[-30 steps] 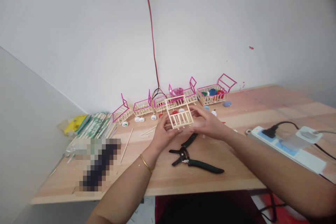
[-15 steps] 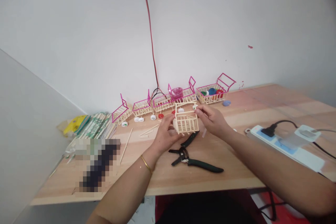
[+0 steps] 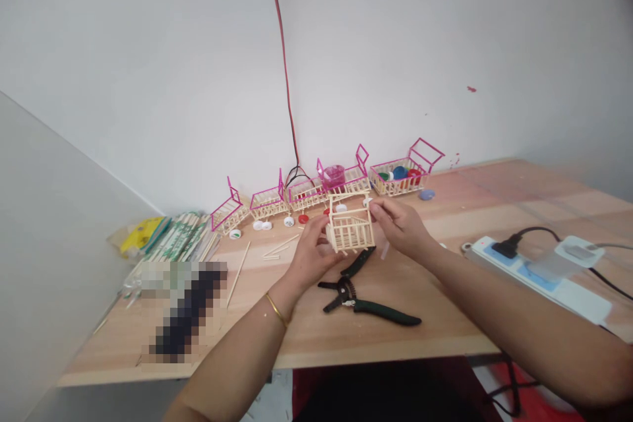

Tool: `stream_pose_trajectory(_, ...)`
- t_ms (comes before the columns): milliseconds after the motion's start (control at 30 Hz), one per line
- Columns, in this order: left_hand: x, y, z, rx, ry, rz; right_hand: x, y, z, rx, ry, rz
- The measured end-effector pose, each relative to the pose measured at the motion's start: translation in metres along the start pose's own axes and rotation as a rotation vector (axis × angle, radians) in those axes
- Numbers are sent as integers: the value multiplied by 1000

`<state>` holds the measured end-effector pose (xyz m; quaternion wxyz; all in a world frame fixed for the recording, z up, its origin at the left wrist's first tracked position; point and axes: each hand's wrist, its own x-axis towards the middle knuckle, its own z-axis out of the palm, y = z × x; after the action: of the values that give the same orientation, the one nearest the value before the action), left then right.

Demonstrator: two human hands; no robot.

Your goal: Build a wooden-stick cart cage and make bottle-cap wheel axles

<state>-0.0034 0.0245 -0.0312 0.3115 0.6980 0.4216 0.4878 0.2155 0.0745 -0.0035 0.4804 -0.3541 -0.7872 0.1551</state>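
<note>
A pale wall (image 3: 395, 46) rises behind the wooden table (image 3: 459, 316), and a red and black cord (image 3: 285, 66) hangs down it to the carts. On the table's right lies a white power strip (image 3: 548, 282) with a black plug in it. Five small stick carts (image 3: 267, 203) with pink trim line the back; the rightmost holds coloured caps. At the left lie a pack of sticks (image 3: 182, 237) and a yellow bag (image 3: 141, 235), with a dark, pixelated thing (image 3: 188, 313) nearer the front edge.

The left hand (image 3: 307, 252) grips the plain stick frame (image 3: 350, 236) by its left side, thumb low; the right hand (image 3: 403, 227) pinches the frame's upper right corner between thumb and finger. The frame is held up in front of the carts, just above the open pliers (image 3: 345, 290) as seen from here.

Loose sticks (image 3: 239, 271) lie left of the left hand. A thin bracelet (image 3: 275, 309) circles the left wrist. White caps (image 3: 235, 235) and red caps (image 3: 303, 219) sit before the carts.
</note>
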Motion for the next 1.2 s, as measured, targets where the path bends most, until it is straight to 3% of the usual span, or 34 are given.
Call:
stream_pose_trajectory(467,0,0,-1,77,-8,48,1,-2,0,-54,9,-45)
stream_pose_trajectory(733,1,0,0,88,24,58,1,-6,-1,-98,-87,-81)
stream_pose_trajectory(900,0,1,0,128,15,57,0,-5,-1,-150,-41,-88)
stream_pose_trajectory(1200,2,8,2,10,45,-72,0,-5,-3,-103,18,-25)
